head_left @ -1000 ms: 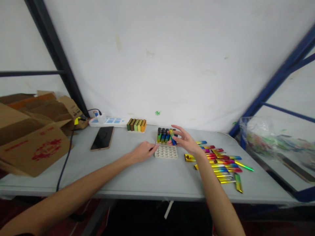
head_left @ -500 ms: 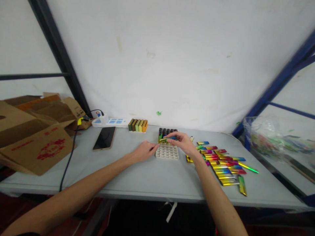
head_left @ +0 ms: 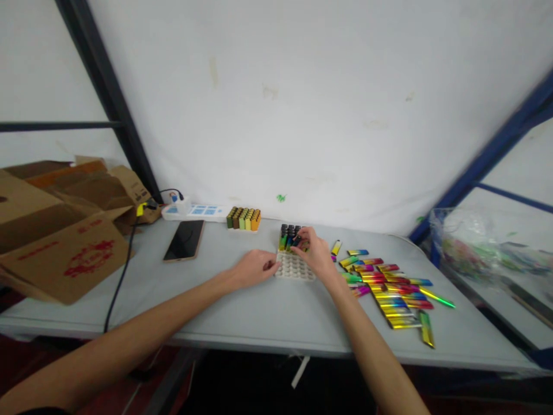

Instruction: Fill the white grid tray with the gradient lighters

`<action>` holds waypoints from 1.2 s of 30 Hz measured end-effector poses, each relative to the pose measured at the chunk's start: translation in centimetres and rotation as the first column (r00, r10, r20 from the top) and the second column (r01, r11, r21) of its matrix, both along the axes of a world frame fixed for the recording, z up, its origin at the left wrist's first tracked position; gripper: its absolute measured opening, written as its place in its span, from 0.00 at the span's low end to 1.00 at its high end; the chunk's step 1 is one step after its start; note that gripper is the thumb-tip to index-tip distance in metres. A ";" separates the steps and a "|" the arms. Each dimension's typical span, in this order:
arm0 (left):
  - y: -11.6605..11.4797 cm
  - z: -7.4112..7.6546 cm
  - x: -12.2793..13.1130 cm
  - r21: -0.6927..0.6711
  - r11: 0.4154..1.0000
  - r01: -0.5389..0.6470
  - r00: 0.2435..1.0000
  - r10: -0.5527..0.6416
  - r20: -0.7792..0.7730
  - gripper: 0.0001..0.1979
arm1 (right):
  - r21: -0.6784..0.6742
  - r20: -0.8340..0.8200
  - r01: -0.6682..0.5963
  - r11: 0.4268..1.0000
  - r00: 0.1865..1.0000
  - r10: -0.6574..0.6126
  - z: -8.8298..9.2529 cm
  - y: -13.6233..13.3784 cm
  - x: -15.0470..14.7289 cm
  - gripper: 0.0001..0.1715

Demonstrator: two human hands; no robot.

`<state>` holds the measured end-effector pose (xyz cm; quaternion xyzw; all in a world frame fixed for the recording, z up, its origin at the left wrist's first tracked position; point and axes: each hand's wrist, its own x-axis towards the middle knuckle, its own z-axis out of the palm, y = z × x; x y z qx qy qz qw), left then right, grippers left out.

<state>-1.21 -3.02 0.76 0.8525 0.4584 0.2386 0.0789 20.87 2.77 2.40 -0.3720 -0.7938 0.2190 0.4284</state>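
A white tray (head_left: 295,268) with rows of round holes lies on the table. Its far rows hold upright lighters (head_left: 284,237), shiny and coloured with black tops; its near rows show bare holes. With fingers curled, my left hand (head_left: 258,268) pinches the tray's left edge. Above the filled rows, my right hand (head_left: 314,253) grips a blue-green lighter (head_left: 296,240) with a black end, tilted over the holes; its lower end is partly hidden by fingers. To the right of my right hand spreads a loose pile of shiny lighters (head_left: 395,286) in yellow, red, blue and green.
A second tray of upright lighters (head_left: 244,218) with gold tops stands at the back. Left of it are a white power strip (head_left: 207,212), a phone (head_left: 184,241), a black cable (head_left: 126,268) and a cardboard box (head_left: 64,253). A clear plastic bag (head_left: 466,242) is at the right.
My right hand has turned the lighter from nearly level to steeply tilted over the tray and shifted slightly left. My left fingers have curled in more at the tray's edge.
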 end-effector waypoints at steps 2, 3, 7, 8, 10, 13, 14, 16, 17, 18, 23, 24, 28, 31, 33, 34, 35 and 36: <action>-0.4 0.0 -0.4 0.054 0.998 0.031 0.999 -0.032 0.016 0.13 | 0.012 0.020 -0.020 1.000 1.000 0.020 -0.3 -0.1 -0.5 0.20; -0.6 0.1 -0.6 0.076 0.996 0.050 0.998 -0.053 0.027 0.11 | 0.021 0.025 -0.033 0.999 0.999 0.032 -0.5 -0.2 -0.7 0.19; -0.9 0.4 -1.6 0.108 0.982 0.155 0.985 -0.162 0.055 0.18 | 0.091 0.011 -0.008 0.996 1.000 0.007 -0.8 -0.5 -1.4 0.13; -0.9 0.5 -1.8 0.105 0.978 0.180 0.981 -0.186 0.051 0.21 | 0.102 0.000 0.009 0.995 1.000 -0.009 -0.8 -0.5 -1.5 0.13; -0.6 0.3 -2.1 0.093 0.974 0.209 0.977 -0.212 0.030 0.26 | 0.106 -0.013 0.031 0.994 0.999 -0.030 -1.0 -0.5 -1.7 0.11; -0.2 0.0 -2.4 0.069 0.973 0.220 0.975 -0.221 -0.001 0.26 | 0.105 0.022 0.049 0.993 0.998 -0.051 -1.4 -0.4 -2.1 0.10; -0.1 -0.1 -2.4 0.064 0.972 0.226 0.974 -0.226 -0.006 0.24 | 0.110 0.044 0.052 0.993 0.997 -0.058 -1.5 -0.3 -2.2 0.09; 0.1 -0.3 -2.4 0.062 0.970 0.236 0.972 -0.236 -0.010 0.22 | 0.122 0.094 0.056 0.991 0.993 -0.067 -1.5 -0.2 -2.4 0.07; 0.1 -0.3 -2.3 0.068 0.969 0.236 0.972 -0.236 -0.010 0.21 | 0.128 0.116 0.053 0.990 0.991 -0.068 -1.4 -0.2 -2.4 0.06; 0.2 -0.4 -2.3 0.074 0.969 0.235 0.972 -0.235 -0.010 0.21 | 0.136 0.137 0.048 0.990 0.988 -0.067 -1.3 -0.2 -2.3 0.06; 0.4 -0.6 -2.3 0.087 0.970 0.228 0.973 -0.230 0.006 0.19 | 0.166 0.256 -0.042 0.985 0.967 -0.002 -0.1 0.2 -1.2 0.04; 0.5 -0.6 -2.3 0.086 0.970 0.229 0.973 -0.230 0.006 0.19 | 0.161 0.283 -0.061 0.985 0.959 0.013 0.1 0.3 -1.0 0.04; 0.5 -0.5 -2.2 0.089 0.970 0.226 0.974 -0.226 -0.007 0.19 | 0.178 0.315 -0.043 0.983 0.949 -0.015 0.0 0.3 -1.5 0.08; 0.3 -0.1 -2.0 0.089 0.971 0.224 0.975 -0.223 -0.023 0.18 | 0.230 0.381 -0.009 0.973 0.921 -0.082 -0.1 -0.3 -2.5 0.14; 0.2 0.0 -1.9 0.094 0.971 0.220 0.975 -0.219 -0.027 0.18 | 0.253 0.435 0.011 0.967 0.892 -0.124 0.1 -0.8 -2.7 0.18; 0.2 0.0 -1.9 0.099 0.971 0.215 0.976 -0.214 -0.026 0.18 | 0.257 0.450 0.011 0.966 0.883 -0.130 0.4 -1.1 -2.5 0.19; 0.1 0.0 -1.9 0.103 0.972 0.209 0.978 -0.208 -0.024 0.18 | 0.255 0.457 -0.002 0.967 0.882 -0.118 0.7 -1.3 -2.2 0.20; 0.2 -0.1 -1.9 0.106 0.974 0.203 0.979 -0.201 -0.022 0.18 | 0.249 0.455 -0.025 0.968 0.886 -0.094 1.0 -1.4 -1.7 0.22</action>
